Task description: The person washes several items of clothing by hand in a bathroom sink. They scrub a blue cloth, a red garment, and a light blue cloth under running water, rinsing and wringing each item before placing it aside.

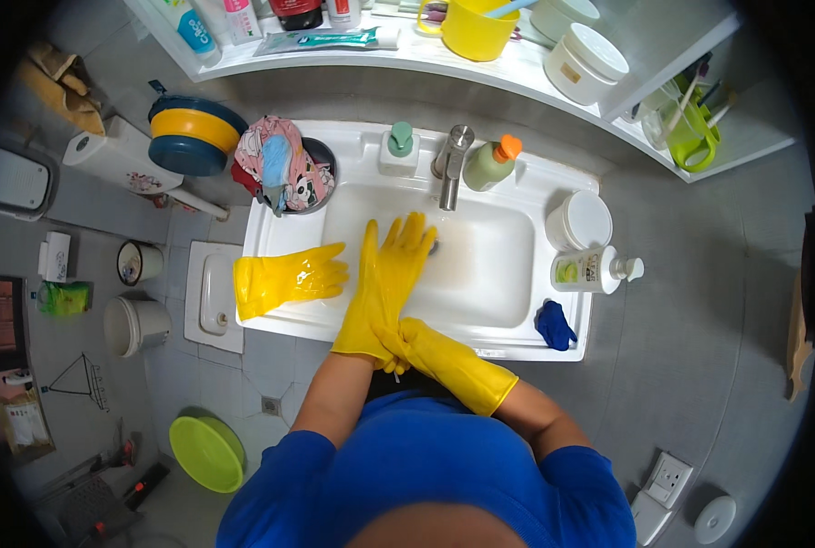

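Yellow rubber gloves cover both my hands. My left hand [393, 258] reaches over the white sink [489, 320], palm up or down I cannot tell, its fingers stretched out near the drain. My right hand [411, 343] crosses in front and is closed around the wrist part of the left rubber glove [357, 329]. Another yellow rubber glove [284, 281] lies by itself across the sink's left rim, wet-looking and shiny, its fingers pointing to the basin. The metal faucet [452, 164] stands beyond my left fingertips. A little shallow, cloudy water seems to lie in the basin.
A dark basin of bunched cloth [282, 166] sits at the sink's back left. Pump bottles [399, 151], a green bottle with an orange cap [494, 163], a white jar [579, 221] and a blue cloth [555, 326] line the rim. A white shelf [480, 78] overhangs the back.
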`<state>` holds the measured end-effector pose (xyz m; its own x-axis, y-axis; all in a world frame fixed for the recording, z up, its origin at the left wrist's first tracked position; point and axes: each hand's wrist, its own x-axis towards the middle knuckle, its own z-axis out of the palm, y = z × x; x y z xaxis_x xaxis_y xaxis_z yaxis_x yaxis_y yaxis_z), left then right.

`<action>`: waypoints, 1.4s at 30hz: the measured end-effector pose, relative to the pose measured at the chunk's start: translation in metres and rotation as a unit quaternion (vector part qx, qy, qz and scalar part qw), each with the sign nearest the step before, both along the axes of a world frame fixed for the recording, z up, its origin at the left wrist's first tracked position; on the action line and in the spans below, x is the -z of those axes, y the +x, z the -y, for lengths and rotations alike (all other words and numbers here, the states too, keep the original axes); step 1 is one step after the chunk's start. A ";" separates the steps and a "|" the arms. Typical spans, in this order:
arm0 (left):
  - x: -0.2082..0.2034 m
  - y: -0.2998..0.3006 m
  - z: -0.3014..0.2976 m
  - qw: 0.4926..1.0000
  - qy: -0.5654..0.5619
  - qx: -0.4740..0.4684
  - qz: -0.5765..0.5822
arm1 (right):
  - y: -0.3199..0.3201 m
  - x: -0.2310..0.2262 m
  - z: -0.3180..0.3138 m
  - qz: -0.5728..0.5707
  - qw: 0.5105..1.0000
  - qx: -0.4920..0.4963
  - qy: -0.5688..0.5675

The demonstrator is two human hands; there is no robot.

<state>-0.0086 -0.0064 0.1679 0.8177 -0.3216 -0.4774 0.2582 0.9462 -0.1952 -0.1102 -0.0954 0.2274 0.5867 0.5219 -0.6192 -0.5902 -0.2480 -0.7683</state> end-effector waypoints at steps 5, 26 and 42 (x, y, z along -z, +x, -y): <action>0.014 -0.011 -0.050 0.852 0.459 0.126 0.217 | 0.019 0.031 0.016 0.127 0.983 -0.115 -0.069; 0.059 -0.071 -0.133 0.191 0.813 0.269 0.480 | 0.168 0.255 0.074 0.376 0.806 -0.097 -0.446; 0.056 -0.070 -0.136 0.197 0.808 0.283 0.477 | 0.139 0.173 0.120 -0.175 0.791 0.583 0.061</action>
